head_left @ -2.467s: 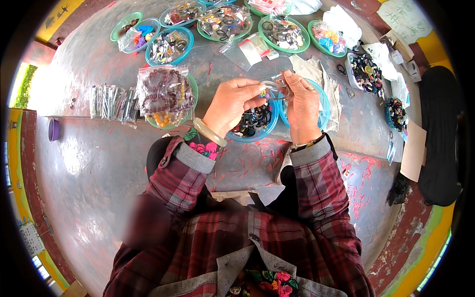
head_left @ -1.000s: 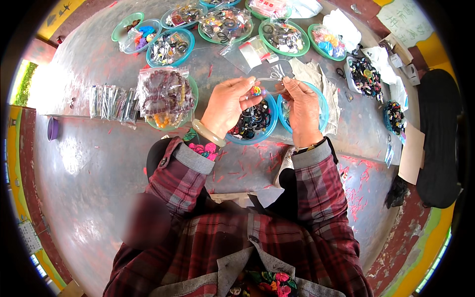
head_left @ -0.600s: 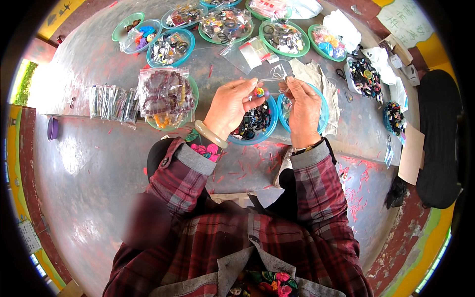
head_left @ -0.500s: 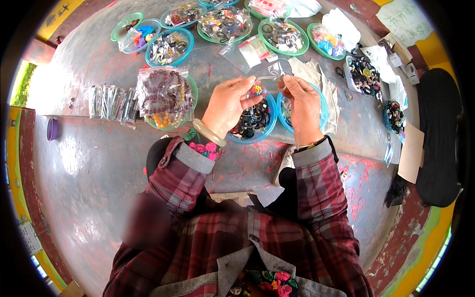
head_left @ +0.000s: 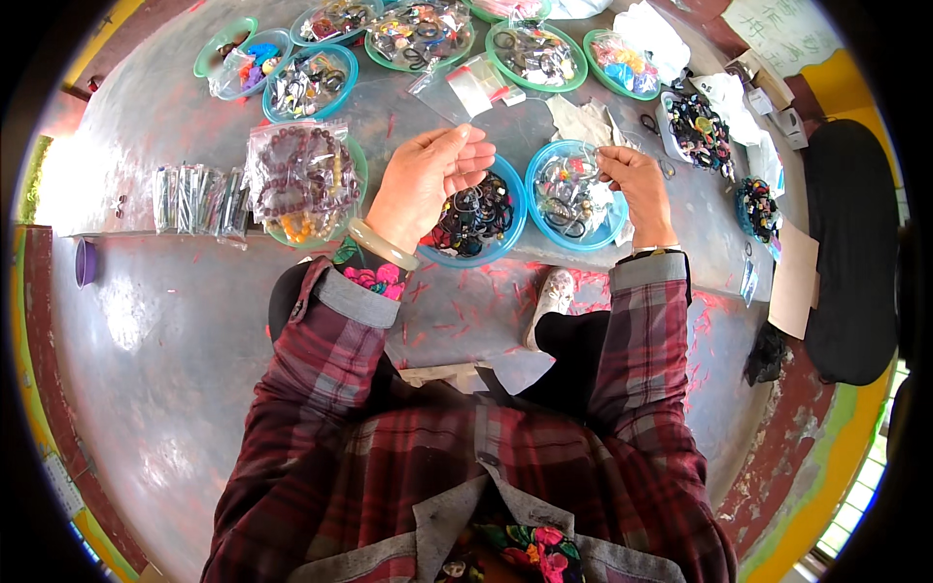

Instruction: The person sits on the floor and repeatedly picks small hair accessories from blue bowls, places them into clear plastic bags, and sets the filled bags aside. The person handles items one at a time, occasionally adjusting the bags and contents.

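My left hand (head_left: 428, 180) hangs over the left blue basket (head_left: 516, 228), fingers loosely bent and apart, with nothing visible in them. That basket holds a heap of dark hair ties (head_left: 474, 218). At the right blue basket (head_left: 622, 225), my right hand (head_left: 637, 189) is closed, thumb and fingers pinched together over its far right rim. What the pinch holds is too small and faint to make out. Bagged hair ties and small trinkets (head_left: 571, 199) lie in this basket. A pale bangle (head_left: 384, 245) circles my left wrist.
Left of my left hand, a bag of dark red beads (head_left: 306, 175) lies in a green basket, beside bundled slim packets (head_left: 201, 199). Several baskets of bagged accessories line the back, including a green one (head_left: 579, 70). Scissors (head_left: 667, 168) and a white tray (head_left: 671, 136) lie right.
My hands have moved apart. The pale cord and colourful flower-shaped bead between them are out of sight. My right hand has shifted right. The whole view has shifted slightly.
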